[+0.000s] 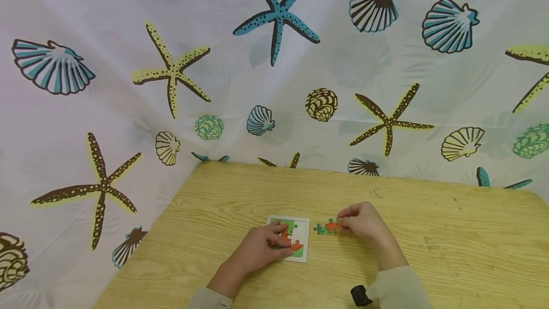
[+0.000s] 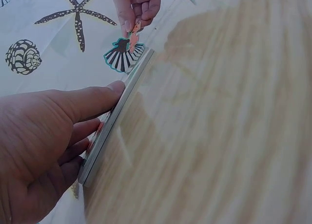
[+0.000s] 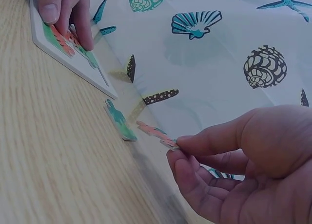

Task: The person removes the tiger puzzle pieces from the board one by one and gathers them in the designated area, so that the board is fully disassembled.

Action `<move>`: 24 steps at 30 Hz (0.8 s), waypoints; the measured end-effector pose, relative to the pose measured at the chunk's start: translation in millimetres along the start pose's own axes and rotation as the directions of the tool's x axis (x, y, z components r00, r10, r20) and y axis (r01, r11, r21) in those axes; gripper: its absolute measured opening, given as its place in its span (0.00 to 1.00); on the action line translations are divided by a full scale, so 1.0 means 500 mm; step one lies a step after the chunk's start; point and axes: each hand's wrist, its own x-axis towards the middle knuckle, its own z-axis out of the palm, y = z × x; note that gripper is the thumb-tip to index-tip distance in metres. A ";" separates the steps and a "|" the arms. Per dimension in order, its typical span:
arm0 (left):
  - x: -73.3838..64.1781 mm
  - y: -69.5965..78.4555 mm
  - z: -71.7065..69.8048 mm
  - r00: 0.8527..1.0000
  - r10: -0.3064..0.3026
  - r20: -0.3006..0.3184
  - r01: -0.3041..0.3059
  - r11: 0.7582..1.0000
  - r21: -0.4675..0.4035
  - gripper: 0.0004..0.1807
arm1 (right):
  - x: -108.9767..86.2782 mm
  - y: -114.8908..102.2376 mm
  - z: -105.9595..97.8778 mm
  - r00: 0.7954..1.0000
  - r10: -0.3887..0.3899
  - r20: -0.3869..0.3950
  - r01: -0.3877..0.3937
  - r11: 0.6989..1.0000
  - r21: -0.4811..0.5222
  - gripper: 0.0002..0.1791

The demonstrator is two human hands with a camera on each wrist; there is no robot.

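A small jigsaw puzzle in a white frame [image 1: 307, 242] lies flat on the table, showing green and orange pieces with a white gap at the upper right. My left hand [image 1: 259, 249] rests over its left part, fingertips on the pieces and thumb at the near edge, covering some of the picture. To the right of the frame, my right hand [image 1: 362, 221] pinches an orange and green jigsaw piece [image 3: 153, 132] between thumb and fingers. Beside that piece, a green jigsaw piece [image 3: 119, 121] lies on the table.
The wood-grain table [image 1: 206, 204] meets a white curtain [image 1: 223, 85] printed with shells and starfish at its back and left. A small black object [image 1: 360, 295] shows by the right sleeve, near the bottom of the head view.
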 end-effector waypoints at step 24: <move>0.003 -0.001 0.000 1.000 -0.006 -0.002 0.006 1.000 0.012 0.10 | 0.005 0.018 -0.005 0.988 0.028 -0.153 -0.059 0.977 -0.205 0.05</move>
